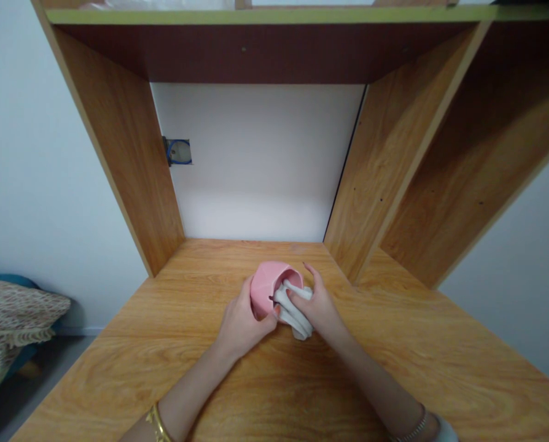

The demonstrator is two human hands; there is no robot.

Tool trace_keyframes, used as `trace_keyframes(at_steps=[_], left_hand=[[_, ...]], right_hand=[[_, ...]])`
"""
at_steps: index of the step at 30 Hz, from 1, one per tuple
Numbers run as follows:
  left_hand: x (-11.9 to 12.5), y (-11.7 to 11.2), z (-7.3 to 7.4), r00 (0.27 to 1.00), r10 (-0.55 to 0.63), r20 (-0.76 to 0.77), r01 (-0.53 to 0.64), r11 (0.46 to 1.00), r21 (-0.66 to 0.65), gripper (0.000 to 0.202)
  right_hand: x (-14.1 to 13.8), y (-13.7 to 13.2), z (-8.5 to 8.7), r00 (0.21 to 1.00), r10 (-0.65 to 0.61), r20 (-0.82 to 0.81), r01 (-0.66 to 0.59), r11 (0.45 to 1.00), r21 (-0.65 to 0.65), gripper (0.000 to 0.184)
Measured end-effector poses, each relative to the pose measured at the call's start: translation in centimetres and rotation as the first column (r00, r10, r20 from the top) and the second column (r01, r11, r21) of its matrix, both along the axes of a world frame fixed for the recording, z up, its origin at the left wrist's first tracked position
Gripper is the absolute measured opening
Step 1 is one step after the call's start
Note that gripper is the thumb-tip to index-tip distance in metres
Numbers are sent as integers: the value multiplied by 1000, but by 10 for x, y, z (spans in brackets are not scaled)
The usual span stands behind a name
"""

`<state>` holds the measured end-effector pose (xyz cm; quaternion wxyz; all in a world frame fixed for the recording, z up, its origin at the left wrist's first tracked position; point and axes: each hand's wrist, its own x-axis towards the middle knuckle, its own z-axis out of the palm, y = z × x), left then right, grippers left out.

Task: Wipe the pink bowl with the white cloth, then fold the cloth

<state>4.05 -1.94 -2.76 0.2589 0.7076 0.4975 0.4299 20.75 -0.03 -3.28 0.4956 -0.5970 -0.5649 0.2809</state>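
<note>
A pink faceted pot or cup is tilted on its side over the desk, its opening turned to the right. My left hand grips it from the left, thumb near the rim. A white cloth is bunched in my right hand, which pushes part of it into the opening. The rest of the cloth hangs down below the rim. The right thumb presses on the cloth while one finger stretches up behind it. The inside of the pot is mostly hidden by the cloth.
The wooden desk spreads under my arms. Wooden side panels and a shelf with a yellow-green edge frame a white back panel. A square cutout shows blue wire. A fringed throw lies at the far left.
</note>
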Motion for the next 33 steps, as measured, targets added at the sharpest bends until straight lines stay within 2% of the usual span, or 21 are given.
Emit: trace_keyframes(at_steps=[7, 12, 16, 20, 25, 29, 33], left_hand=[[-2, -2, 6, 988, -4, -156, 3, 1000, -3, 57], [-1, -3, 7, 987, -16, -157, 13, 1000, -18, 54], [-1, 0, 6, 996, -14, -88, 10, 999, -39, 49], [-1, 4, 5, 1000, -11, 22, 12, 998, -59, 43], [-5, 13, 3, 988, 88, 129, -74, 991, -109, 36], [-10, 23, -1, 947, 186, 263, -137, 971, -194, 26], [-14, 29, -8, 913, 235, 335, -139, 948, -285, 26]], right_hand=[[7, -2, 4, 957, -28, 289, 20, 999, 32, 66], [9, -2, 6, 916, -82, 392, 70, 997, 44, 66], [8, -3, 6, 928, -97, 360, 76, 995, 72, 66], [9, -3, 8, 962, -55, 269, 40, 997, 59, 65], [16, -1, 16, 996, -21, 87, 13, 996, 87, 63], [35, 11, 18, 998, -62, 24, 59, 992, 116, 43], [60, 23, 18, 995, -70, 65, 71, 997, -8, 28]])
